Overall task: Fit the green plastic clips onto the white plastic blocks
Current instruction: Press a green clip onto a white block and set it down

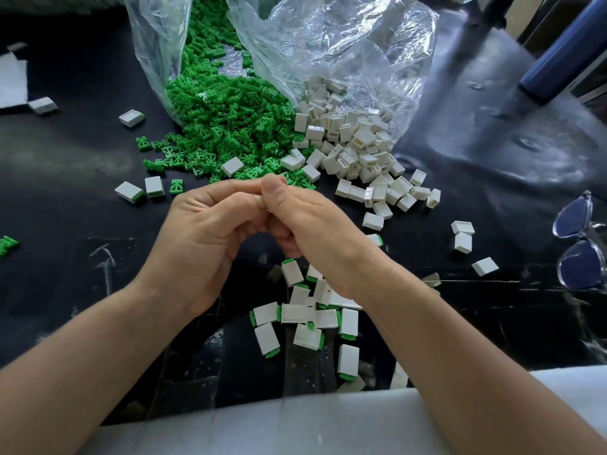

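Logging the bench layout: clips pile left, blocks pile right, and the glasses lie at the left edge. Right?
Not quite. The head view shows the glasses at the right edge; the clips do pile left, the blocks right.

Left hand (200, 231), right hand (305, 221) touching, green clips (223, 110)

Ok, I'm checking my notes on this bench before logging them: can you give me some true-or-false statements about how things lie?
The loose green plastic clips spill from a clear plastic bag. True.
The pile of white plastic blocks lies left of the green clips. False: it lies to their right.
White blocks with green clips fitted lie nearest the person. True.
The clear-framed glasses lie at the left edge. False: they lie at the right edge.
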Demonstrator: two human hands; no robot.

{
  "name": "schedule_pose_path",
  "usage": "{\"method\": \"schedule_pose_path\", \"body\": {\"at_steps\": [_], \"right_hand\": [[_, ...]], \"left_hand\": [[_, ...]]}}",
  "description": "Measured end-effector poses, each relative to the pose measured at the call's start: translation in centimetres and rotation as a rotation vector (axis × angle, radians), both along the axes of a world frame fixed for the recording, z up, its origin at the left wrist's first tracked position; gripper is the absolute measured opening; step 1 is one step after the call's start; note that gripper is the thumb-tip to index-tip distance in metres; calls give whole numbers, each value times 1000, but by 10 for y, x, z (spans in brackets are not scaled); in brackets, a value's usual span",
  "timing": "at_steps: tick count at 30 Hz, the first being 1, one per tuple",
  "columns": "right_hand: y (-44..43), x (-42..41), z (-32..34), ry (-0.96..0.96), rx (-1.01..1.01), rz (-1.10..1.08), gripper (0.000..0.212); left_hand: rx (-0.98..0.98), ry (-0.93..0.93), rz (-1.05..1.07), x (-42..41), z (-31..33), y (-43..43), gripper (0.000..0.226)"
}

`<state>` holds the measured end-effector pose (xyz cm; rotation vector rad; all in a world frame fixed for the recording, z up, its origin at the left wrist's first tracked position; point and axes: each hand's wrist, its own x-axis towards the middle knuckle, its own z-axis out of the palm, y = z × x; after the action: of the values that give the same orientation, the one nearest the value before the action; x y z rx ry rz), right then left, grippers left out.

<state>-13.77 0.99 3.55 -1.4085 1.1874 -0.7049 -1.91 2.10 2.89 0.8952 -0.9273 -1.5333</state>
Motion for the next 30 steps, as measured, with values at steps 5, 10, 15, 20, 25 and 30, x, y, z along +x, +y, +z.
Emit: {"method": "schedule_pose_path", "body": {"at_steps": [5,10,15,20,25,30], "right_hand": [[0,-2,1,-41,17,32,44],[-6,-9,4,145,-20,-18,55],[-17,-31,5,437,-268,-213,38],[-33,-56,-1,680,-411,-434,18],[-40,-62,-9,865,-437,-421,19],[-41,-57,-16,1003,-408,-341,28]], "left_hand": [[-2,-10,-30,2,0,-1,19],[-11,-170,17,8,-6,-6,19],[-60,-241,-70,9,-1,-2,14],[-132,-347,-273,4,1,8,29],[-98,-387,-267,3,2,7,35],[-72,-433,-255,4,1,6,39]]}}
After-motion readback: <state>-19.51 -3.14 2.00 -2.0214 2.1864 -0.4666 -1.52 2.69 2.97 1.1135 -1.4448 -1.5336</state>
